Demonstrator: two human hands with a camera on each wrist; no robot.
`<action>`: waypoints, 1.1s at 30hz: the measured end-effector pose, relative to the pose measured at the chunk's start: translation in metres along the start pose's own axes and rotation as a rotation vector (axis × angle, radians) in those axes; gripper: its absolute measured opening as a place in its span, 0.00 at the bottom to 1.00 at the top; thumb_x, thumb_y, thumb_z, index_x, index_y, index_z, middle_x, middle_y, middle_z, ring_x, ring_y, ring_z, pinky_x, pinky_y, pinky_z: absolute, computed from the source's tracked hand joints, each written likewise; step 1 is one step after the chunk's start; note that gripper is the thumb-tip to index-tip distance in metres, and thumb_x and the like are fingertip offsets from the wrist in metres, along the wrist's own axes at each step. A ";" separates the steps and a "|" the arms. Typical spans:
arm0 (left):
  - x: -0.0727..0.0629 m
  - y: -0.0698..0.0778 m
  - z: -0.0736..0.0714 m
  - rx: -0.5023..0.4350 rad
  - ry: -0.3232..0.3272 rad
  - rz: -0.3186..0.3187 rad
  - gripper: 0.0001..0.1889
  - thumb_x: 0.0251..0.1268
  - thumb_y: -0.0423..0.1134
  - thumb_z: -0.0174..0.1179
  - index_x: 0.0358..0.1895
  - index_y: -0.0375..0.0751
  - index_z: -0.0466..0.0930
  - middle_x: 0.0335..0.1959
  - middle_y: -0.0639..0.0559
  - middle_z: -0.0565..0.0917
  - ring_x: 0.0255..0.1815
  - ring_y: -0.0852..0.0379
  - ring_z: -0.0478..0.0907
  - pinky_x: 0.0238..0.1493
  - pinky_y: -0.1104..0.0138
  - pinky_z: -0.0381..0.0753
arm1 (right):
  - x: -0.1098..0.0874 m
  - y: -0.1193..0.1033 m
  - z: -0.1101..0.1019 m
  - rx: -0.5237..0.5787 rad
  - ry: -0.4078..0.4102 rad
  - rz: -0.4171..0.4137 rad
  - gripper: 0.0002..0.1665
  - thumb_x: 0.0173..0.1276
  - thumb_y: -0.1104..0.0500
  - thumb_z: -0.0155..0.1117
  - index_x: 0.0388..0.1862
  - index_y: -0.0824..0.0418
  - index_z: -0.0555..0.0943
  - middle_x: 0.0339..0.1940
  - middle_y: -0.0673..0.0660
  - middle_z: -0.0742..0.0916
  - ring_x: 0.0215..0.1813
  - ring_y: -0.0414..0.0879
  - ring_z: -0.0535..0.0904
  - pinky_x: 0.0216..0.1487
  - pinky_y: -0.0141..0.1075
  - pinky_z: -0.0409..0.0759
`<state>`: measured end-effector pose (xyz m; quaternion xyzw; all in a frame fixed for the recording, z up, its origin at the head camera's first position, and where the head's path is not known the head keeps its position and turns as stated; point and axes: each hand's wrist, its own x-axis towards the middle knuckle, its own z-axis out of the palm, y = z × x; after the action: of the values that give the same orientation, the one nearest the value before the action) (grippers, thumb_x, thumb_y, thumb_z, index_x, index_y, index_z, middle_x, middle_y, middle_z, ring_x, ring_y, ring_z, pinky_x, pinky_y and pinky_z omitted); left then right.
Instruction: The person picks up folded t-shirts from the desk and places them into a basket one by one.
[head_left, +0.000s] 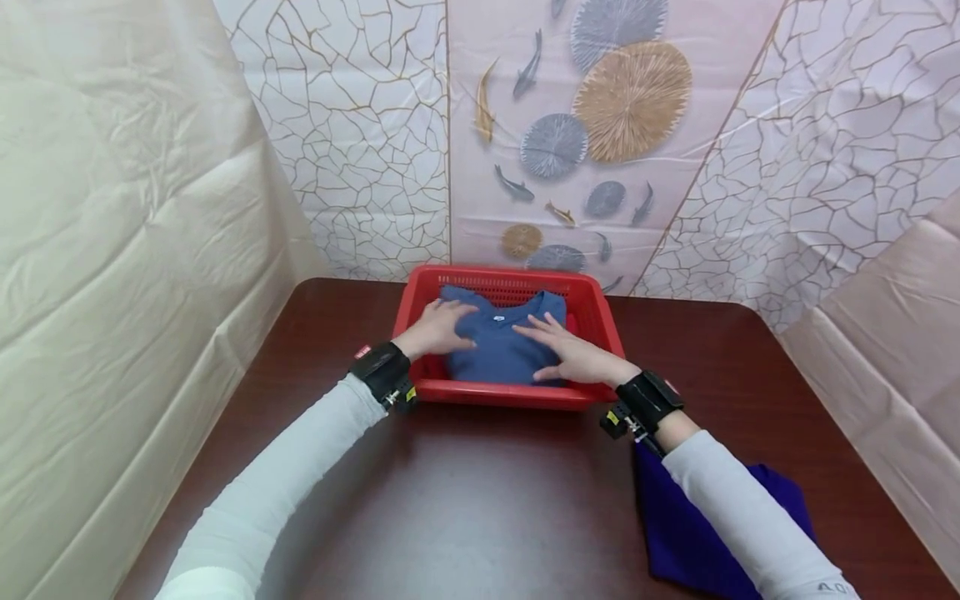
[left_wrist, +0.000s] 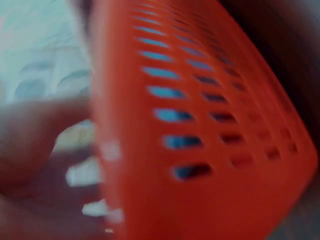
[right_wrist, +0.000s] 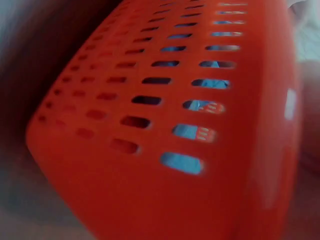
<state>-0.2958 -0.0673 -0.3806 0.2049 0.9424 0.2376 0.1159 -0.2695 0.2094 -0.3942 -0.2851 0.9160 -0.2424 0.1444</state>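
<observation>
A folded blue shirt (head_left: 498, 346) lies inside a red plastic basket (head_left: 510, 393), its neckline toward the far wall. Over the basket's left side reaches my left hand (head_left: 441, 327), fingers spread above the shirt's left part. My right hand (head_left: 573, 354) comes over the right side, fingers spread out above the shirt's right part. Neither hand grips anything. In the left wrist view the basket's slotted wall (left_wrist: 150, 200) fills most of the picture, with the left hand (left_wrist: 25, 150) blurred behind its rim. The right wrist view shows the slotted wall (right_wrist: 150, 200) too.
A dark purple folded cloth (head_left: 690, 533) lies on the brown table (head_left: 480, 492) at the right front, partly under my right forearm. Patterned sheeting (head_left: 360, 142) hangs behind the table, and pale curtains (head_left: 135, 250) hang at the sides.
</observation>
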 end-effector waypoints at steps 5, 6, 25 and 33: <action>-0.004 0.004 0.015 0.300 -0.179 0.023 0.43 0.63 0.54 0.70 0.80 0.55 0.59 0.83 0.38 0.48 0.83 0.35 0.34 0.74 0.31 0.44 | 0.006 -0.002 0.006 -0.187 -0.160 0.042 0.49 0.69 0.54 0.69 0.82 0.56 0.56 0.82 0.70 0.51 0.80 0.74 0.36 0.71 0.72 0.52; -0.004 0.003 0.017 0.319 -0.195 0.012 0.44 0.63 0.55 0.69 0.80 0.56 0.59 0.83 0.38 0.48 0.83 0.35 0.34 0.74 0.31 0.43 | 0.006 -0.001 0.007 -0.208 -0.190 0.054 0.48 0.70 0.53 0.68 0.82 0.57 0.55 0.82 0.71 0.51 0.80 0.75 0.37 0.71 0.72 0.52; -0.008 -0.009 0.023 0.327 -0.261 -0.013 0.39 0.65 0.57 0.66 0.78 0.55 0.64 0.80 0.39 0.58 0.81 0.36 0.49 0.77 0.40 0.51 | 0.012 0.008 0.023 -0.110 -0.225 0.091 0.45 0.71 0.58 0.66 0.82 0.54 0.56 0.83 0.68 0.52 0.81 0.72 0.42 0.71 0.68 0.61; -0.016 0.015 0.016 0.258 0.032 0.100 0.13 0.66 0.44 0.69 0.52 0.48 0.88 0.45 0.49 0.88 0.46 0.52 0.83 0.40 0.56 0.84 | -0.002 -0.001 0.009 -0.083 0.093 0.049 0.26 0.70 0.60 0.68 0.66 0.61 0.80 0.65 0.65 0.82 0.66 0.61 0.77 0.64 0.56 0.76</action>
<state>-0.2715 -0.0560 -0.3852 0.2611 0.9554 0.1233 0.0616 -0.2640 0.2070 -0.4012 -0.2569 0.9377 -0.2136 0.0958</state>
